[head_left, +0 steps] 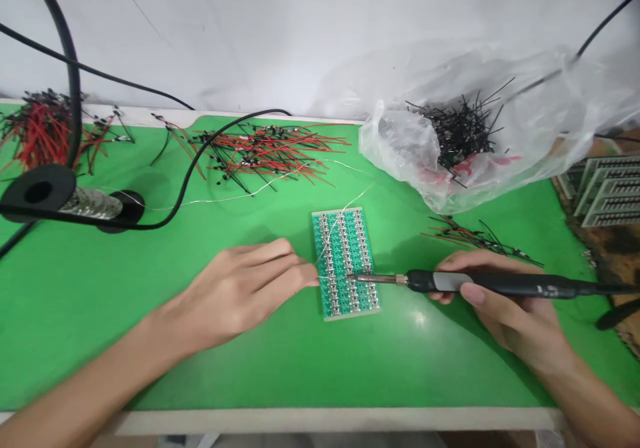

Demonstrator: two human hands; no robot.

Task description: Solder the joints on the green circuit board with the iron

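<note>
A green circuit board [333, 301] with three columns of silvery solder points lies on the green mat, its long side running away from me. My left hand [250, 287] is at its left edge, fingers pinched on a thin solder wire [329, 233]. One end of the wire reaches over the middle column; the rest curves up across the board. My right hand [505, 301] holds a black soldering iron [453, 282] level from the right. The iron's tip meets the middle column, close to the wire's end.
A solder spool [95, 203] lies at left. Red and black wired parts [270, 148] are piled at the back, more [43, 131] at far left, a few [480, 240] at right. A plastic bag [400, 135] holds black pieces. Boards [617, 188] stand at far right; black cables [185, 181] cross the left.
</note>
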